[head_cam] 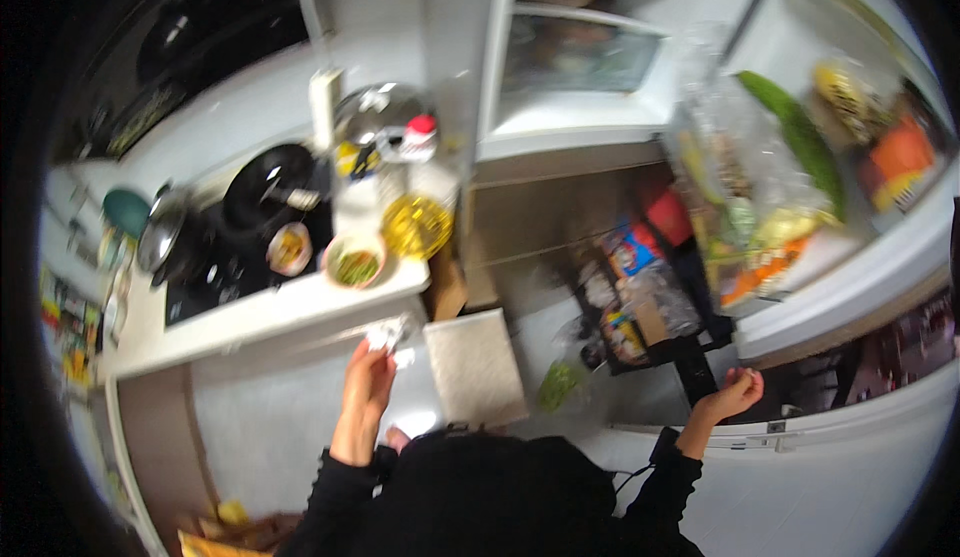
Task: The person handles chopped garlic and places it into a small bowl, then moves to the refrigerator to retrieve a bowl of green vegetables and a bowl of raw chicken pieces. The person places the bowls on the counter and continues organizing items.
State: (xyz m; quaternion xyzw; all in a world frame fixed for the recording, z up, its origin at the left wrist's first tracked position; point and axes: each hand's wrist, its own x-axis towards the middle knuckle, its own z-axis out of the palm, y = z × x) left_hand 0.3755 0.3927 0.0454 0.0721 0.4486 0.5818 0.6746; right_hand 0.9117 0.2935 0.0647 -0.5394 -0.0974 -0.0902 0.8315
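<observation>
My left hand (pixel 367 377) is raised before the counter, its fingers closed on a small crumpled white and clear wrapper (pixel 387 334). Out to the right is my right hand (pixel 739 393), fingers curled, near the edge of the open fridge door; whether it holds anything is unclear. On the counter corner, beyond the left hand, stand a bowl with green food pieces (pixel 357 266) and a large bottle of yellow oil (pixel 417 227). A small bowl of yellowish food (pixel 289 249) sits on the black cooktop (pixel 217 279) beside a black wok (pixel 266 182).
The open fridge door (pixel 862 272) holds a long green gourd (pixel 802 144) and bagged food. Below it, a black crate (pixel 630 358) of packages stands on the floor, near a bag of greens (pixel 559 384). A beige mat or board (pixel 476 369) lies beside the counter. A lidded pan (pixel 161 242) stands left.
</observation>
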